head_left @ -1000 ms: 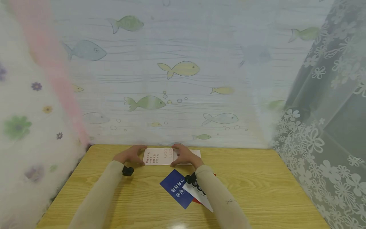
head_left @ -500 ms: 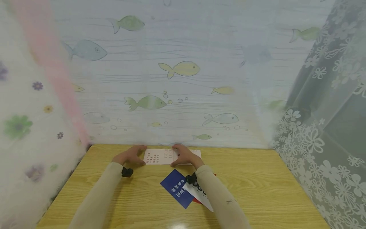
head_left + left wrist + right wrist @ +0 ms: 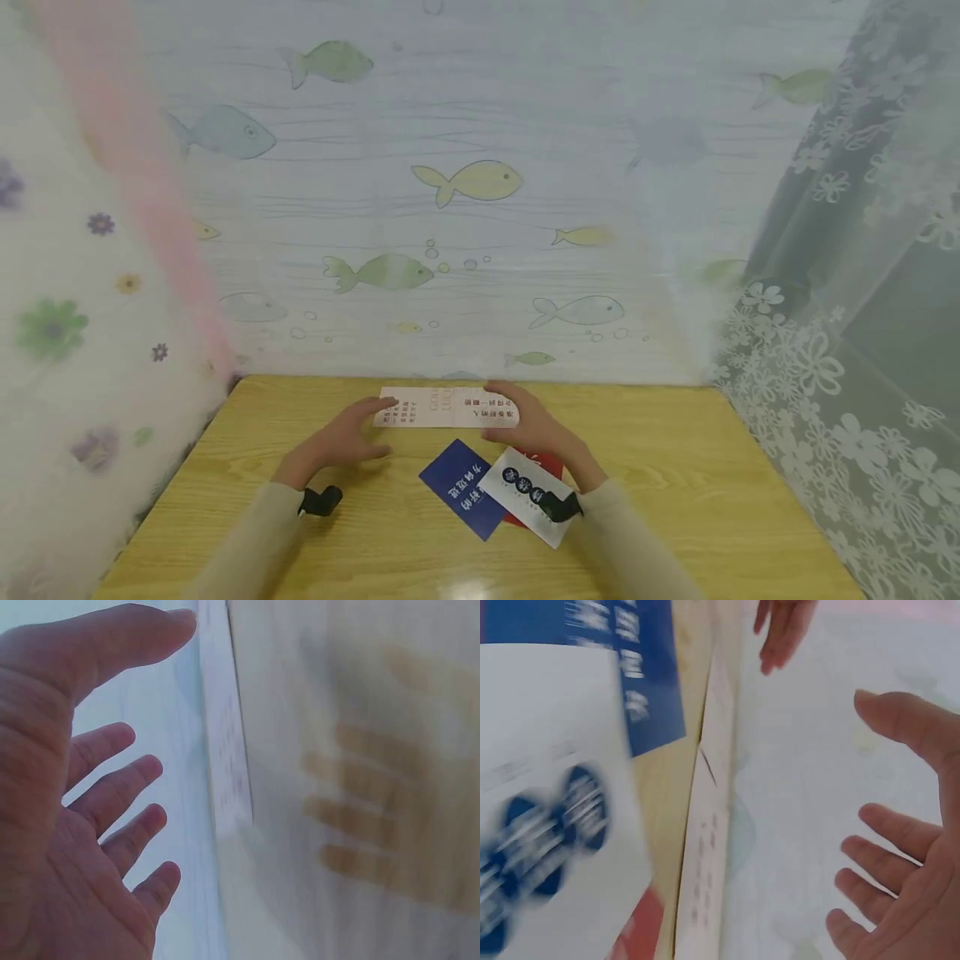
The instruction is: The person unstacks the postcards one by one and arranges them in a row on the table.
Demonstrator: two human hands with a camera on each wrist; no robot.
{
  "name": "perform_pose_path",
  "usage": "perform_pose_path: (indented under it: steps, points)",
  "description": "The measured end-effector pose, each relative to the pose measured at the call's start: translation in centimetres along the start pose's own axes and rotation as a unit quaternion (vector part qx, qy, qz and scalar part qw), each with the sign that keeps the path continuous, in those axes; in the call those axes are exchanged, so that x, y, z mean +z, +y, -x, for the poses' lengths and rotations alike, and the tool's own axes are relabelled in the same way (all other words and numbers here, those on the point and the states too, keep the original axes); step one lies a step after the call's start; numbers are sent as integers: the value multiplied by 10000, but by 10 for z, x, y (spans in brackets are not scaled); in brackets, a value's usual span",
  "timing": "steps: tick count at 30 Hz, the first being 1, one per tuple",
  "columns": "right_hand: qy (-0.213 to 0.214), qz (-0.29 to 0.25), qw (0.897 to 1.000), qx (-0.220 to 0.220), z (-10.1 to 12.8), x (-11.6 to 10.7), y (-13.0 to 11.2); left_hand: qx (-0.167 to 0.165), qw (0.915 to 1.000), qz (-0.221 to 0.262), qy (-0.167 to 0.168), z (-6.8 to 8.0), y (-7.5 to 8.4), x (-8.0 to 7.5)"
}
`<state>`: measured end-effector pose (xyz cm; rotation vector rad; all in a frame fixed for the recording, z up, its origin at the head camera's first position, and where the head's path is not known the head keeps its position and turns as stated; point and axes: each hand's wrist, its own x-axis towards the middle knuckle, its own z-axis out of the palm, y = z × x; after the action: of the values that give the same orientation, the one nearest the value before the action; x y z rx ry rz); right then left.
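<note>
At the table's [image 3: 675, 467] far edge, 2 spread hands, left hand [image 3: 341, 437] and right hand [image 3: 536, 425] (both holding nothing), flank the pale card [image 3: 446, 407].

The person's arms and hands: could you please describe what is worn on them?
Both arms wear long beige sleeves reaching the wrists. The left hand and right hand are bare. A small black device sits at each wrist, under the left sleeve and right sleeve.
</note>
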<state>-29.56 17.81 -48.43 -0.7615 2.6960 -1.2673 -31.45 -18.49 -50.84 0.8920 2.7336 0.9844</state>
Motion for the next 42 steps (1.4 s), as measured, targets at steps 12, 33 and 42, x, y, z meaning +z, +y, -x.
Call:
perform_pose_path:
  steps: [12,33,42]
  points:
    - [571,418,9887,1321,127,12,10,659,9958,376,-517,-13,49,58]
    - [729,914,9724,2018,165,23,10,635,9801,-1104,-1520,-73,93,107]
    - [687,1040,9717,2006,164,15,9,463,9808,-1056,-1575,-77,102,109]
